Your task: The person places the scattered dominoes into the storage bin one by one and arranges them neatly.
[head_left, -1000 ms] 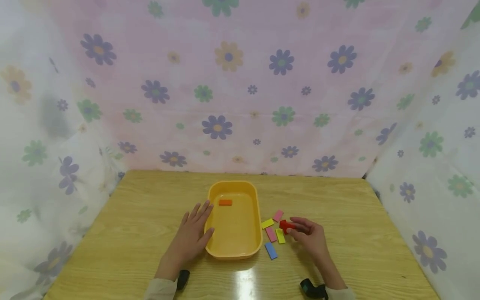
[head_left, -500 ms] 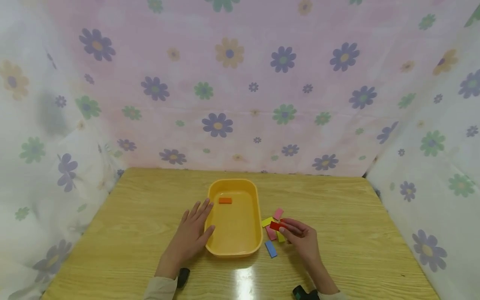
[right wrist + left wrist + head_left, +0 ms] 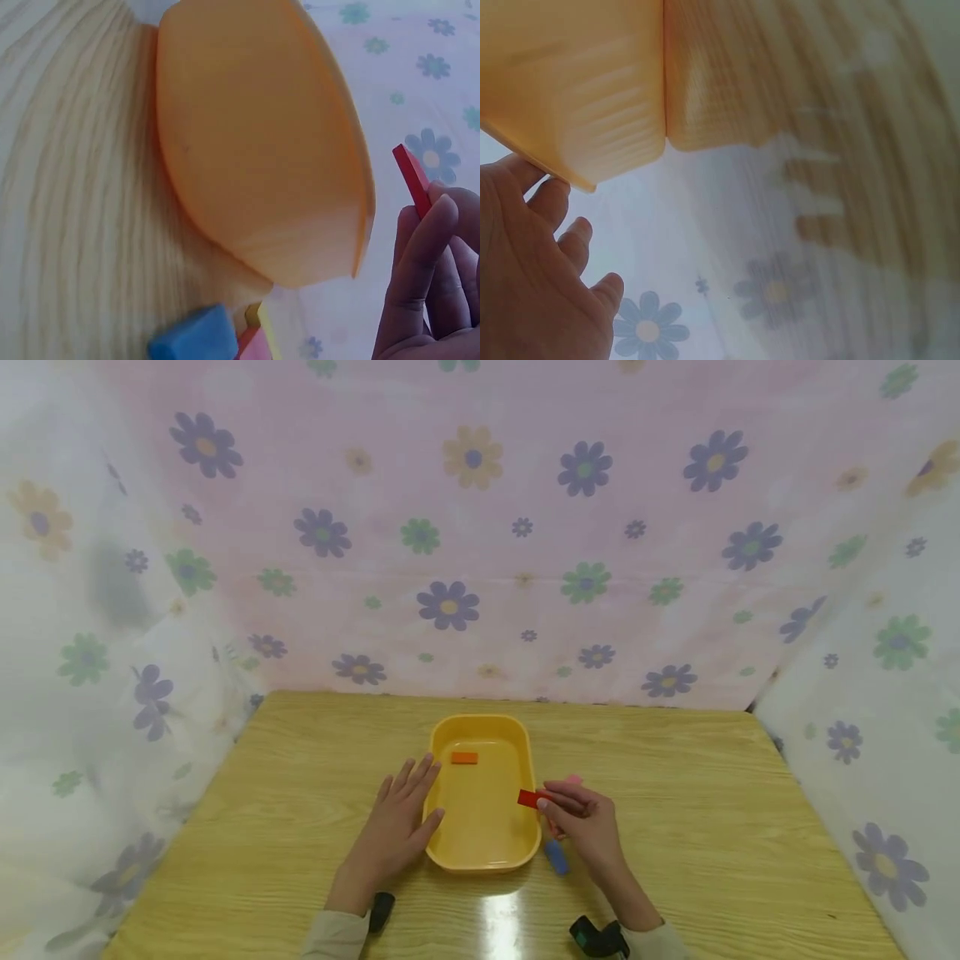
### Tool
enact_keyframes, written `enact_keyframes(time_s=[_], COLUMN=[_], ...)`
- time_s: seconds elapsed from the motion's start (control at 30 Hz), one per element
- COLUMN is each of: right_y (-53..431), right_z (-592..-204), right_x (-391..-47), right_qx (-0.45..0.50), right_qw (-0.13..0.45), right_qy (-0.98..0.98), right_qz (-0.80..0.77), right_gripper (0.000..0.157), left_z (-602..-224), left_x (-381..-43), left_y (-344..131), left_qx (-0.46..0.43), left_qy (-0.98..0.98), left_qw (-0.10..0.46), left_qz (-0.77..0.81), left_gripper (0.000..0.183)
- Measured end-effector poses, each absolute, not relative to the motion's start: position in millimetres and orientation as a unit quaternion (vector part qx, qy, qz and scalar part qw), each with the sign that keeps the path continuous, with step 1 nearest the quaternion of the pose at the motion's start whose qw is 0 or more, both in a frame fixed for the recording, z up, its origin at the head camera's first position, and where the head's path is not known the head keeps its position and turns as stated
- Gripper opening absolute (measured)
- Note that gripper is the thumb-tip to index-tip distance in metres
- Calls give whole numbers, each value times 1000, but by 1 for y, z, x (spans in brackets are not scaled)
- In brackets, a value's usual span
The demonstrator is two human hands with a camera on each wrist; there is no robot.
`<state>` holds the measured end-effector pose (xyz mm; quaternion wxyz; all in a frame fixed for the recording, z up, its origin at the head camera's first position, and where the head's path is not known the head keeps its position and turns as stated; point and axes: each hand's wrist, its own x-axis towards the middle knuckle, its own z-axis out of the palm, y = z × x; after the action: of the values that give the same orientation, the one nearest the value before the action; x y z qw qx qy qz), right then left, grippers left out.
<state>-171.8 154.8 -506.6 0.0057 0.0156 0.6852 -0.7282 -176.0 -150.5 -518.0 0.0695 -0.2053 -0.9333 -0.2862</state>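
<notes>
A flat red block point(image 3: 528, 798) is pinched between the thumb and fingers of my right hand point(image 3: 588, 827), at the right rim of a yellow plastic tub point(image 3: 480, 864). In the right wrist view the red block point(image 3: 412, 180) juts up from the fingertips, level with the tub's upper edge. My left hand point(image 3: 393, 827) lies with spread fingers against the tub's left rim, and the left wrist view has its fingers touching the rim from outside. Inside the tub, toward the far end, lies an orange block point(image 3: 464, 758).
Right of the tub, partly under my right hand, are a blue block point(image 3: 557, 857) and a pink block point(image 3: 573, 779). A yellow block point(image 3: 262, 322) shows in the right wrist view. Flowered cloth point(image 3: 495, 552) surrounds the wooden table point(image 3: 675, 760) at the back and sides.
My right hand has lifted the red block off the group of blocks and carried it left to the tub's rim. The left hand stays at the tub. The head view has shifted slightly.
</notes>
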Motion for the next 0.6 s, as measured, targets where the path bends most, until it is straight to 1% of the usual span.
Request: enact_keyframes(time_s=[0.2, 0.3, 0.43, 0.6], right_y=[140, 130, 115, 91], right_z=[-494, -484, -471, -459], right_x=[-179, -183, -191, -209], right_qx=[3, -12, -36, -73], right_qw=[10, -2, -34, -52], right_qy=[681, 697, 716, 724], right_qz=[-732, -717, -696, -684], right_gripper=[34, 29, 23, 23], left_z=[-514, -515, -518, -522], left_x=[-178, -179, -179, -177], left_y=[-146, -145, -145, -147], left_qx=[-209, -208, -208, -198], left_qy=[-933, -933, -934, -939], left_qw=[71, 75, 77, 75], left_qz=[-284, -283, -280, -271], left_gripper=[65, 65, 66, 65])
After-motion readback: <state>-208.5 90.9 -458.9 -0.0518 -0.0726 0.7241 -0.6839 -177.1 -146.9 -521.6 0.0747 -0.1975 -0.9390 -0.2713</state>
